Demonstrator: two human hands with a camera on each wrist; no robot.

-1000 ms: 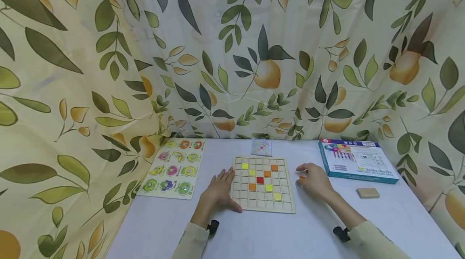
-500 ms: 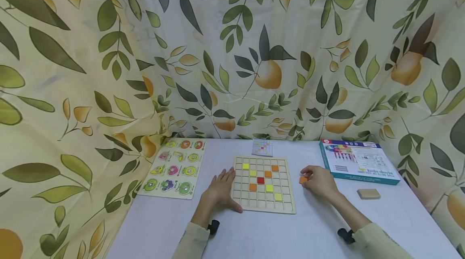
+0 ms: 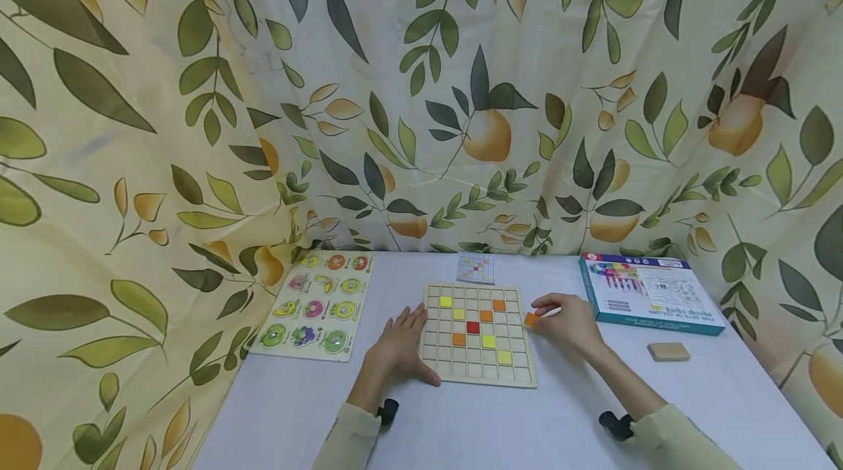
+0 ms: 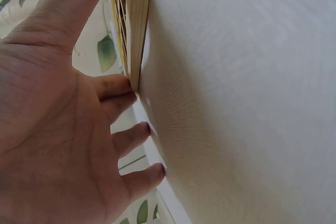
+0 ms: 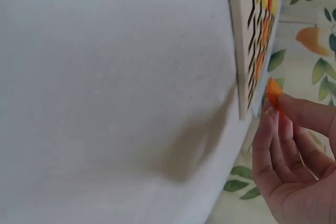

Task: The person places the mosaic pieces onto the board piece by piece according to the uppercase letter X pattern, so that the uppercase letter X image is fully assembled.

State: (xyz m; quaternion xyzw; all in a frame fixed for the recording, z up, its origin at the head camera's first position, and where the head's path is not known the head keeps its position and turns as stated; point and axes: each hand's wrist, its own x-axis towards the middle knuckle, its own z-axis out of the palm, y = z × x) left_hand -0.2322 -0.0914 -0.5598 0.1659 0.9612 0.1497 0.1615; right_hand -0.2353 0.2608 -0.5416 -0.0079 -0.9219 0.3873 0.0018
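Note:
A square wooden grid board point(image 3: 473, 366) lies in the middle of the table, with several yellow and orange tiles and one red tile point(image 3: 473, 327) in its cells. My left hand point(image 3: 396, 345) rests along the board's left side, fingers spread, fingertips at the edge and thumb at the near-left corner. In the left wrist view, the fingers point(image 4: 121, 86) reach the board's corner. My right hand point(image 3: 571, 323) pinches an orange tile point(image 3: 530, 320) between thumb and fingertips, just off the board's right edge. The right wrist view shows the orange tile point(image 5: 273, 90) raised above the tabletop.
Behind the board lies a small card point(image 3: 476, 268) with a coloured grid pattern. A fruit puzzle board point(image 3: 309, 309) lies to the left. On the right are a flat teal-edged box point(image 3: 652, 293) and a small wooden block point(image 3: 668, 352). A leaf-print curtain point(image 3: 421, 162) hangs behind the table.
My right hand gripped the orange tile more visibly half a second ago and has since moved left with it to the board's right edge. My left hand stays in place.

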